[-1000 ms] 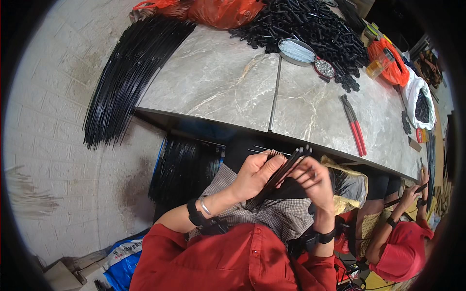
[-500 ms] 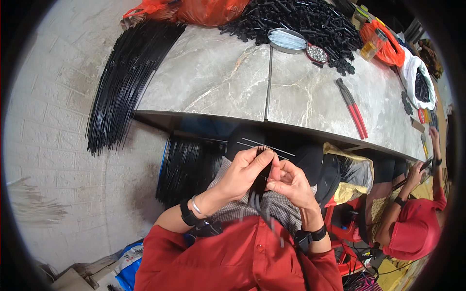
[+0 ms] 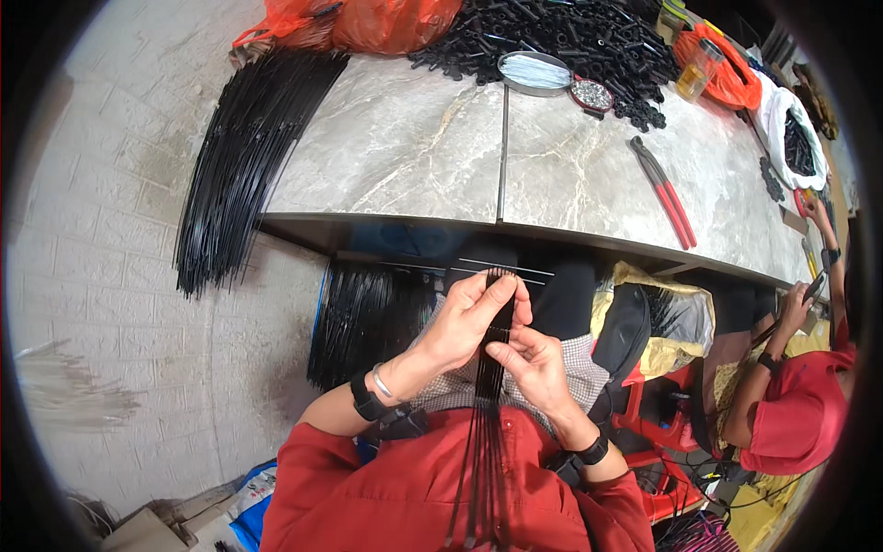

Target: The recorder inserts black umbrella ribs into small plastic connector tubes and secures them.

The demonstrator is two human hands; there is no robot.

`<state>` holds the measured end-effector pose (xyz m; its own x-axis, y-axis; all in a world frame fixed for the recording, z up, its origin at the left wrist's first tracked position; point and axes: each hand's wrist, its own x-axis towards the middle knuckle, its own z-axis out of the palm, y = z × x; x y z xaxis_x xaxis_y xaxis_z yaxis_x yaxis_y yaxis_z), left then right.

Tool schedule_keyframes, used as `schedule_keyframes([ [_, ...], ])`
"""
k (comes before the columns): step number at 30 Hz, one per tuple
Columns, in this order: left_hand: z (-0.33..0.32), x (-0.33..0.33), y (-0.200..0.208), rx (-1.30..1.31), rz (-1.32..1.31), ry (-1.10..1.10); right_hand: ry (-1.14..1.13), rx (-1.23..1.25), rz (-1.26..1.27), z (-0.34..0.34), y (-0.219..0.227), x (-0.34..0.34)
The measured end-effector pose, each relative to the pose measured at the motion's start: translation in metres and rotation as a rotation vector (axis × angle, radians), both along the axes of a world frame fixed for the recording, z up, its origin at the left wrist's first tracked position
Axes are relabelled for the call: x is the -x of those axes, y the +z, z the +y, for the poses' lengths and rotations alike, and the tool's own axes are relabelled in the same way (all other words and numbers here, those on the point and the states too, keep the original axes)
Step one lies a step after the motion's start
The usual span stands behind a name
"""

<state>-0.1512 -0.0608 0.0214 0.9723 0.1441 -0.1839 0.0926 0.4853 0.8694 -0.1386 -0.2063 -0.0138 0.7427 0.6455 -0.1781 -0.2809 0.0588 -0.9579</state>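
Close in front of my red shirt, a flat bundle of thin black rods [image 3: 490, 391] hangs down, its lower ends fanned over the cloth. My left hand [image 3: 460, 324] pinches the bundle near its top, thumb in front. Just below, my right hand [image 3: 535, 373] is closed on the bundle's right edge, fingers behind and thumb on the front. Thin pale wires [image 3: 533, 270] stick out crosswise at the top on both sides. A fine light line crosses the rods between my hands; I cannot make out what it is.
On the grey marbled table [image 3: 405, 156] lie a sheaf of black rods [image 3: 248, 166], red-handled pliers [image 3: 673, 207], a pile of black tubular parts [image 3: 552, 32], a tin of pale pins [image 3: 535, 72] and a dish of small metal pieces [image 3: 591, 95]. A person in red [image 3: 796, 414] works at right.
My right hand has moved slightly down and left along the bundle. The rods' lower ends, blurred before, now hang long over my shirt. The person's far hand has moved to a red round container.
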Motion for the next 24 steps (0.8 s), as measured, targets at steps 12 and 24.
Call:
schedule_keyframes([
  [12,0.014,-0.005,0.010,-0.203,-0.130,-0.061,-0.025,-0.030,0.021,0.007,0.005,-0.006],
  [24,0.044,-0.009,0.025,-0.246,-0.013,0.133,0.045,-0.012,0.060,0.004,0.006,-0.013],
])
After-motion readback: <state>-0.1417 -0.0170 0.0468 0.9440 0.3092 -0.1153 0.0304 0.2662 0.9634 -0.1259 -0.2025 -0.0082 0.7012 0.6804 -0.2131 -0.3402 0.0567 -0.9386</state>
